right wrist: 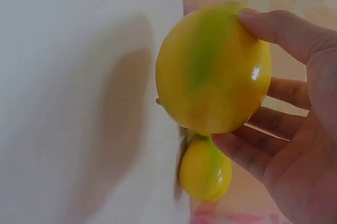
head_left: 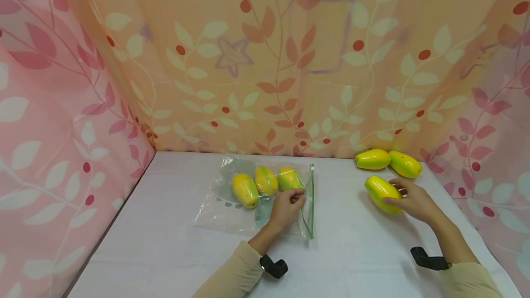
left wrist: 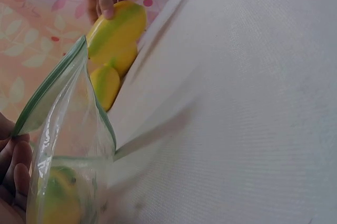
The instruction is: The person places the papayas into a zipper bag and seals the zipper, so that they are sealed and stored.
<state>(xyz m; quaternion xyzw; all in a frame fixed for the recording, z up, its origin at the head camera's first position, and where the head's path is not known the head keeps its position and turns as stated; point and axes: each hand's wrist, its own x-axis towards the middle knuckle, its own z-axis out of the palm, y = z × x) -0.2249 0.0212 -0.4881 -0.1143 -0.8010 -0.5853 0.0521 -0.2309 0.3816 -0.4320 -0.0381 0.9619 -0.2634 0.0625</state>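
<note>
A clear zip bag (head_left: 236, 224) with a green zip edge lies on the white table, its mouth toward the right. Inside it are three yellow-green papayas (head_left: 245, 190). My left hand (head_left: 287, 209) pinches the upper edge of the bag's mouth, and the left wrist view shows the green zip edges (left wrist: 50, 84) spread apart. Over the table at the right, my right hand (head_left: 411, 200) grips another papaya (right wrist: 210, 71) between thumb and fingers. Its shadow falls on the cloth apart from it.
Two more papayas (head_left: 372, 159) lie end to end at the table's back right, beside the patterned curtain (head_left: 273, 59). Curtains also hang at the left and right. Each wrist wears a black camera mount (head_left: 274, 266).
</note>
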